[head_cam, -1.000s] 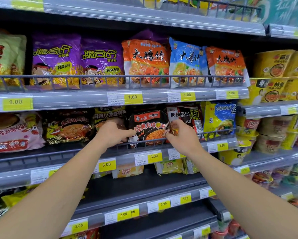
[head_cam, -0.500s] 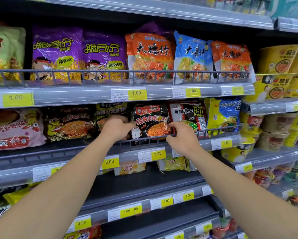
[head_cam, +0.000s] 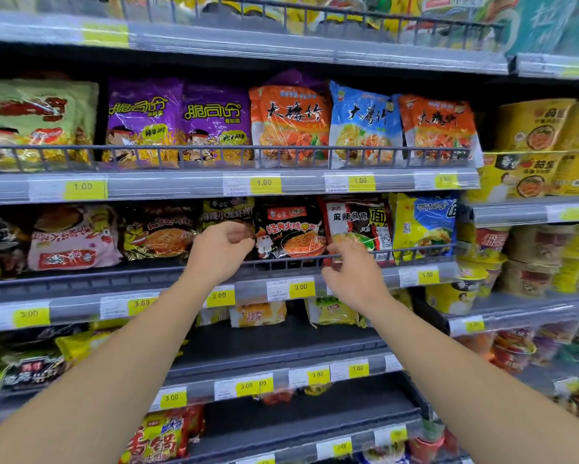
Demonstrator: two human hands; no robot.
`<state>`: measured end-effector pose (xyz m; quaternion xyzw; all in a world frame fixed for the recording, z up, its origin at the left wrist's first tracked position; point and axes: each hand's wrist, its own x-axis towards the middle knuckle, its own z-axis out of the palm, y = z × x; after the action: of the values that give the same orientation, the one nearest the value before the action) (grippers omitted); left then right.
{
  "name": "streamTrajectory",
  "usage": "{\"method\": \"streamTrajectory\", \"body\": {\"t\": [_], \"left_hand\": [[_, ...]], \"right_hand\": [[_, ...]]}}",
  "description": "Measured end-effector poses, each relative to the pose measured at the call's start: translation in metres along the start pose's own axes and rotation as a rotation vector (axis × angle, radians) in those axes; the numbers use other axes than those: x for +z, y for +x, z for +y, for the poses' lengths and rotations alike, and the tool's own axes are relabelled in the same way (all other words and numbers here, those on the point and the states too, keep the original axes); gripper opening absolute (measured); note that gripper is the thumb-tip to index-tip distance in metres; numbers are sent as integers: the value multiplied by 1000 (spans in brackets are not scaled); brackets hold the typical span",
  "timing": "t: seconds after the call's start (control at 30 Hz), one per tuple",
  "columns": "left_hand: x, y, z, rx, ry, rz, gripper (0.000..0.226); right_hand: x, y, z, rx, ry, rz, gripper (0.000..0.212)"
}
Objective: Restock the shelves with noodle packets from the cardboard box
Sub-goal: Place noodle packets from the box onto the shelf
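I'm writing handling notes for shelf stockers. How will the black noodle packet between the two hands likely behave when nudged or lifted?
The black noodle packet has glossy, crinkled film, so it is probably slippery and light. It stands upright behind the wire rail, so a push would likely tip it back rather than slide it out. Its flat, full front suggests a brittle noodle block inside.

**Hands ease off the black packet**

We see the black noodle packet (head_cam: pixel 289 233) now standing upright behind the wire rail (head_cam: pixel 365 254), between the dark yellow-lettered packet and the red-and-black one — a second ago it was still being pushed in. The left hand (head_cam: pixel 221 250) has slipped off its left edge, fingers curled loosely beside it. The right hand (head_cam: pixel 351 267) has dropped from the packet's upper right corner to the rail — its fingertips (head_cam: pixel 335 251) hang just in front of the wire.
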<state>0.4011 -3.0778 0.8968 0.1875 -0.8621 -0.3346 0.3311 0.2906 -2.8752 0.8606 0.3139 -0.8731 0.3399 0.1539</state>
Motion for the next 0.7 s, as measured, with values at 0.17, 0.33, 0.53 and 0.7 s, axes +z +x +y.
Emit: {"method": "streamTrajectory", "body": {"t": [0.17, 0.33, 0.53, 0.7], "left_hand": [[-4, -64, 4, -20, -1, 43, 33], [-4, -135, -13, -163, -16, 11, 34], [-7, -239, -66, -326, -31, -77, 34], [-26, -328, -131, -507, -24, -151, 38]], "right_hand": [[-2, -47, -10, -57, 21, -108, 49], [18, -109, -23, -76, 71, -254, 48], [74, -201, -39, -84, 91, -452, 51], [137, -290, -58, -138, 60, -673, 48]]}}
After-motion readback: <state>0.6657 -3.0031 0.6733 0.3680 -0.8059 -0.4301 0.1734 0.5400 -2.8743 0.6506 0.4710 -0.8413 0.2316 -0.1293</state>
